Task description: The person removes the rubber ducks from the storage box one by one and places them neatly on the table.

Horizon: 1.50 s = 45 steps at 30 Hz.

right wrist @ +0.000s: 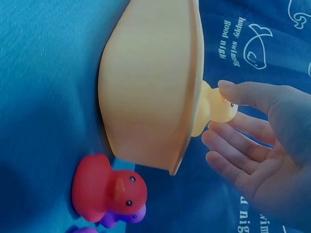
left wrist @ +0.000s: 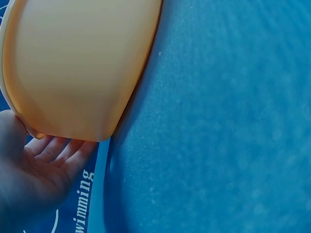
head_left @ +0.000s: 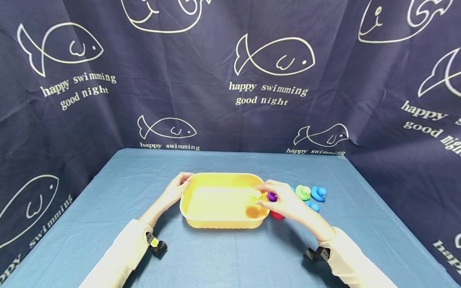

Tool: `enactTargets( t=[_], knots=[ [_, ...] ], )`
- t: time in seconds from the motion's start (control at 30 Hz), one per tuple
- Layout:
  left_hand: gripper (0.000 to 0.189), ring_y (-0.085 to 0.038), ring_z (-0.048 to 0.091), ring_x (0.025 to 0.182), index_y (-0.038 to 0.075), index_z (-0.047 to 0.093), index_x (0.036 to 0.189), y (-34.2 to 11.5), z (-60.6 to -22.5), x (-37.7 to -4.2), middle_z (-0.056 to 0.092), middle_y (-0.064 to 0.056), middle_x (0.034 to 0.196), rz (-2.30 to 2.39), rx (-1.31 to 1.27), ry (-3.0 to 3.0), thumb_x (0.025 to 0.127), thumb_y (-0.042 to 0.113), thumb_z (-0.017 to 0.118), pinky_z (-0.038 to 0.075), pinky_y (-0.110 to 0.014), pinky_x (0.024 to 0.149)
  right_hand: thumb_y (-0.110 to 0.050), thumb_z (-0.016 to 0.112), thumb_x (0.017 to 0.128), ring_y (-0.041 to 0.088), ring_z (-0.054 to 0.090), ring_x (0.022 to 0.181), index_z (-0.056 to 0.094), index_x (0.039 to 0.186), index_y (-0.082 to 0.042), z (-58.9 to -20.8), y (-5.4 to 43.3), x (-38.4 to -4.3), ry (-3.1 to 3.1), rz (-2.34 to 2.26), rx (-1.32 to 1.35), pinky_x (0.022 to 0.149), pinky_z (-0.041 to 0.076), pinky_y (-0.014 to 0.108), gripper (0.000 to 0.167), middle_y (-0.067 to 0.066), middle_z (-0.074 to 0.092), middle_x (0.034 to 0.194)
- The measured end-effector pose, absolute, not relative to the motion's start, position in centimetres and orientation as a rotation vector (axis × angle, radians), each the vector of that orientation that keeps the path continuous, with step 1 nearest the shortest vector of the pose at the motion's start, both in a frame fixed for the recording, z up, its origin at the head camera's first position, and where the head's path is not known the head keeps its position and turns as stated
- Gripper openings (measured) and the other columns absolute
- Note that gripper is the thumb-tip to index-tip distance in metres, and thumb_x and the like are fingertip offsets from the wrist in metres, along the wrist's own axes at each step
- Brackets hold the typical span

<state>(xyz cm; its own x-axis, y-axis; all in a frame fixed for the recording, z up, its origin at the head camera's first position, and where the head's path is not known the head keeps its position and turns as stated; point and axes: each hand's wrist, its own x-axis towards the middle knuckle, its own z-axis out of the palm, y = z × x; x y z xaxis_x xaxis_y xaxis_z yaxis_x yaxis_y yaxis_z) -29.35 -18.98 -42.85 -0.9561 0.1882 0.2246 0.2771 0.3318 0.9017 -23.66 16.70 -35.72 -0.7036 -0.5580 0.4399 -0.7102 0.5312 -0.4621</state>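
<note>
A shallow yellow plastic basin (head_left: 223, 223) stands on the blue cloth in front of me. At its left end my left hand (head_left: 180, 185) holds the rim, and in the left wrist view the thumb lies at the rim with the fingers (left wrist: 73, 158) against the outer wall. A yellow rubber duck (head_left: 257, 195) hangs over the basin's right end, its shadow on the basin floor. My right hand (head_left: 281, 199) pinches it; in the right wrist view thumb and index finger are at the head of the duck (right wrist: 222, 106), and the other fingers spread below.
Right of the basin sit more rubber ducks: a red duck (right wrist: 104, 189), a purple duck (head_left: 272, 196), a green duck (head_left: 303, 192) and blue ducks (head_left: 319, 193), some partly behind my right hand. A dark curtain (head_left: 216, 80) with fish drawings hangs behind the table (head_left: 144, 164).
</note>
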Motion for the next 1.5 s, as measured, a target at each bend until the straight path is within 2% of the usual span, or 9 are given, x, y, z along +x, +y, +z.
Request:
enactTargets(
  t=[0.17, 0.67, 0.87, 1.0, 1.13, 1.23, 1.33, 1.5],
  knots=[
    [0.033, -0.032, 0.058, 0.105, -0.006, 0.049, 0.124, -19.0, -42.8, -29.0, 0.055, -0.027, 0.122, -1.731, -0.450, -2.488, 0.099, 0.016, 0.045, 0.047, -0.018, 0.079, -0.019, 0.079, 0.075, 0.014, 0.062, 0.091, 0.070, 0.108, -0.012, -35.8, 17.4, -23.7, -2.508, 0.866, 1.049, 0.081, 0.053, 0.034, 0.035, -0.003, 0.067, 0.099],
    [0.033, -0.033, 0.057, 0.107, -0.006, 0.048, 0.124, -19.1, -42.7, -29.1, 0.055, -0.027, 0.122, -1.723, -0.463, -2.489, 0.100, 0.016, 0.045, 0.047, -0.017, 0.079, -0.018, 0.079, 0.075, 0.013, 0.062, 0.094, 0.069, 0.110, -0.012, -35.5, 19.9, -23.4, -2.515, 0.793, 0.967, 0.080, 0.053, 0.035, 0.037, -0.005, 0.067, 0.100],
    [0.031, -0.035, 0.057, 0.107, -0.008, 0.048, 0.123, -18.9, -42.4, -29.0, 0.054, -0.029, 0.122, -1.723, -0.463, -2.489, 0.099, 0.011, 0.044, 0.046, -0.015, 0.078, -0.011, 0.078, 0.074, 0.014, 0.065, 0.089, 0.068, 0.109, -0.008, -35.7, 20.8, -23.5, -2.478, 0.784, 0.988, 0.079, 0.054, 0.036, 0.037, -0.001, 0.067, 0.100],
    [0.029, -0.037, 0.056, 0.106, -0.011, 0.048, 0.121, -18.6, -41.6, -28.3, 0.054, -0.031, 0.120, -1.734, -0.468, -2.477, 0.099, 0.007, 0.044, 0.046, -0.015, 0.078, -0.013, 0.079, 0.074, 0.014, 0.065, 0.090, 0.068, 0.110, -0.008, -35.7, 21.5, -23.4, -2.497, 0.765, 0.962, 0.079, 0.054, 0.036, 0.039, -0.002, 0.067, 0.101],
    [0.030, -0.033, 0.057, 0.106, -0.009, 0.049, 0.122, -18.7, -42.0, -28.6, 0.054, -0.029, 0.121, -1.729, -0.461, -2.483, 0.099, 0.009, 0.044, 0.046, -0.015, 0.078, -0.011, 0.078, 0.074, 0.015, 0.065, 0.090, 0.067, 0.111, -0.008, -35.6, 22.1, -23.3, -2.491, 0.738, 0.957, 0.078, 0.053, 0.036, 0.039, -0.001, 0.067, 0.101],
    [0.032, -0.031, 0.057, 0.106, -0.007, 0.049, 0.124, -19.0, -42.6, -29.1, 0.055, -0.027, 0.122, -1.730, -0.467, -2.480, 0.099, 0.013, 0.045, 0.046, -0.014, 0.078, -0.008, 0.078, 0.073, 0.015, 0.064, 0.087, 0.068, 0.109, -0.007, -35.6, 22.6, -23.2, -2.464, 0.721, 0.970, 0.076, 0.053, 0.034, 0.038, 0.000, 0.068, 0.100],
    [0.031, -0.035, 0.056, 0.107, -0.008, 0.048, 0.123, -18.7, -41.8, -28.4, 0.054, -0.029, 0.122, -1.738, -0.467, -2.478, 0.099, 0.011, 0.044, 0.046, -0.015, 0.078, -0.006, 0.078, 0.072, 0.014, 0.063, 0.086, 0.068, 0.108, -0.006, -35.7, 23.1, -23.1, -2.451, 0.723, 0.980, 0.076, 0.053, 0.031, 0.037, 0.000, 0.068, 0.100],
    [0.030, -0.035, 0.056, 0.106, -0.010, 0.047, 0.122, -18.6, -41.3, -28.0, 0.054, -0.030, 0.121, -1.729, -0.471, -2.489, 0.099, 0.009, 0.044, 0.045, -0.014, 0.078, -0.008, 0.078, 0.072, 0.014, 0.063, 0.089, 0.068, 0.107, -0.008, -36.1, 23.9, -23.2, -2.453, 0.680, 0.960, 0.081, 0.046, 0.013, 0.037, -0.002, 0.068, 0.099]
  ],
)
